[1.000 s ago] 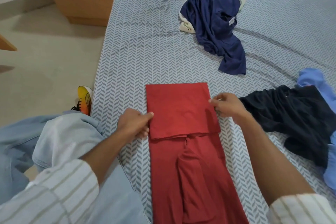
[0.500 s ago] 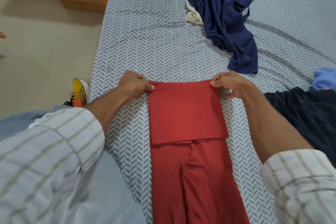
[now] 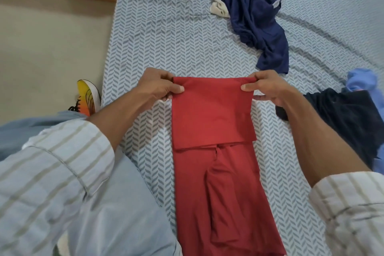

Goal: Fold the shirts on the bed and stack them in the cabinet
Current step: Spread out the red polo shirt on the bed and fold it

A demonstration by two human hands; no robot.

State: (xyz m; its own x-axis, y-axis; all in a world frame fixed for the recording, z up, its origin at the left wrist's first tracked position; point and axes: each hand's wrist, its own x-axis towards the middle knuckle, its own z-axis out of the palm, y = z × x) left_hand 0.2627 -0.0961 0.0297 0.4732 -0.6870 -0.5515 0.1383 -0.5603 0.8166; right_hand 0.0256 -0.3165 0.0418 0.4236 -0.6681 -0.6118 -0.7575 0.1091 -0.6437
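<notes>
Fingers and thumbs of both hands pinch the far corners of the red shirt (image 3: 212,114): left hand (image 3: 158,86) on the left corner, right hand (image 3: 268,87) on the right. Its far part is folded back over the long near part, flat on the bed (image 3: 166,33). Beyond lies a crumpled navy shirt (image 3: 255,12); a black garment (image 3: 349,118) lies just right.
</notes>
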